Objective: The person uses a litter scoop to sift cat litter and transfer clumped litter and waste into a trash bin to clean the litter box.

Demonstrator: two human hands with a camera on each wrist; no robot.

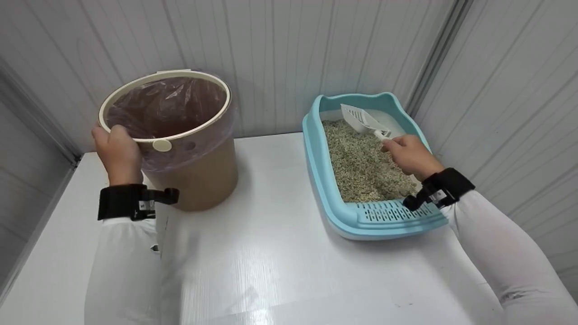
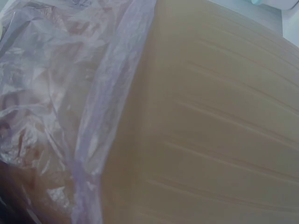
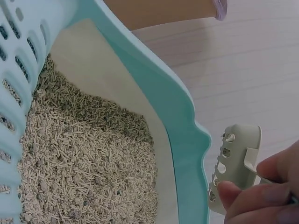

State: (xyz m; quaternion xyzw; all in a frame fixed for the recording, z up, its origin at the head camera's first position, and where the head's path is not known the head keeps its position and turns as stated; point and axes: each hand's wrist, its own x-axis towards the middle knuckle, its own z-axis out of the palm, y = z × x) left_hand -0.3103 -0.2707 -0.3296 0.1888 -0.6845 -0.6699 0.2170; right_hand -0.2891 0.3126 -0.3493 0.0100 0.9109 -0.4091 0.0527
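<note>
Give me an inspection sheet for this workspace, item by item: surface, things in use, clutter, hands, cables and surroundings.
Surface: white table, glossy.
Things in use: tan bin lined with a clear bag; blue litter tray holding pellet litter; white slotted scoop raised over the litter.
Clutter: nothing seen.
Hands: left hand grips the bin's rim; right hand pinches the scoop's handle.
Cables: nothing seen; black wrist straps only.
Surroundings: white panelled walls behind and to both sides.
</note>
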